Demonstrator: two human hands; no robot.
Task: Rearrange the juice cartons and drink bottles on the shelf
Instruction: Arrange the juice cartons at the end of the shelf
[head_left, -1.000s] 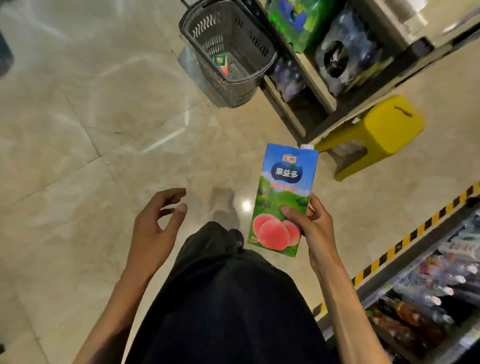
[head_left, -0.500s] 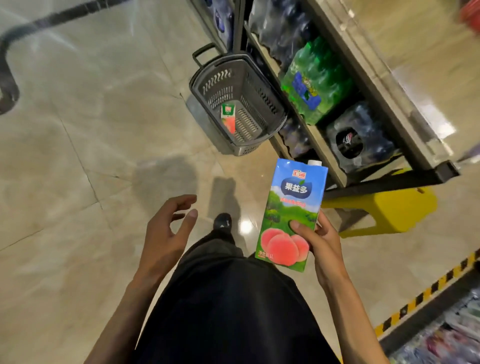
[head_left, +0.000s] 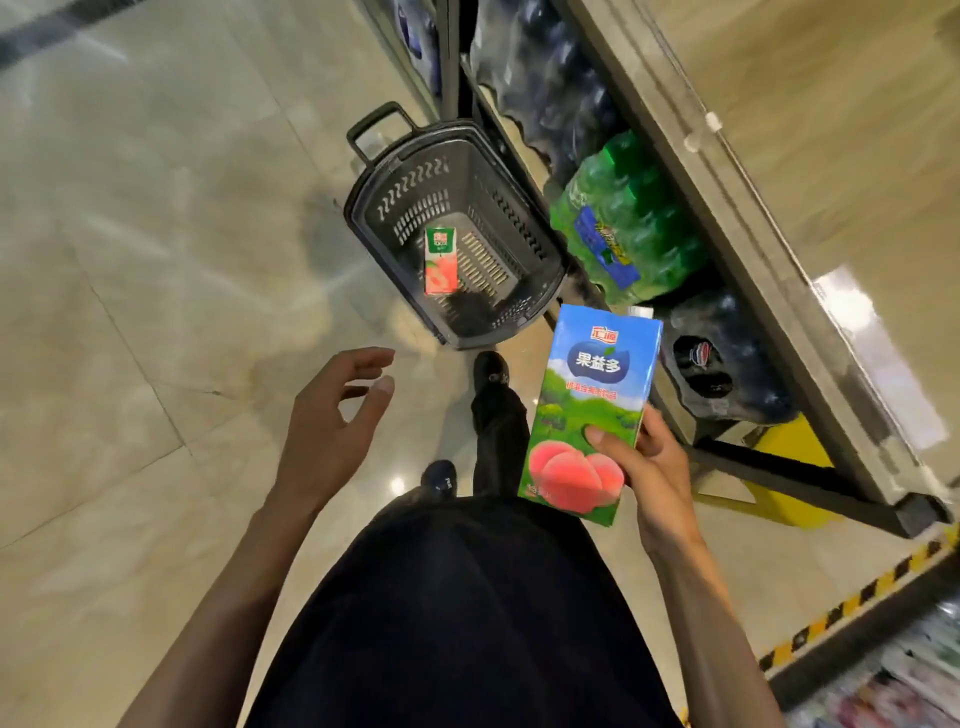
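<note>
Above the floor (head_left: 130, 312) | right hand (head_left: 654, 467) grips peach juice carton (head_left: 592, 410) upright | left hand (head_left: 332, 431) empty, fingers loosely spread | small carton (head_left: 440, 260) lies in grey basket (head_left: 395, 171)

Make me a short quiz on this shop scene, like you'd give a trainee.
1. True or false: the left hand holds the big peach carton.
2. What lies in the basket? A) a small carton B) a green bottle C) a shoe
3. Fill in: the stool by the end of the shelf is ____.

Key: 1 false: the right hand grips it, and the left holds nothing. 2 A. 3 yellow.
</note>
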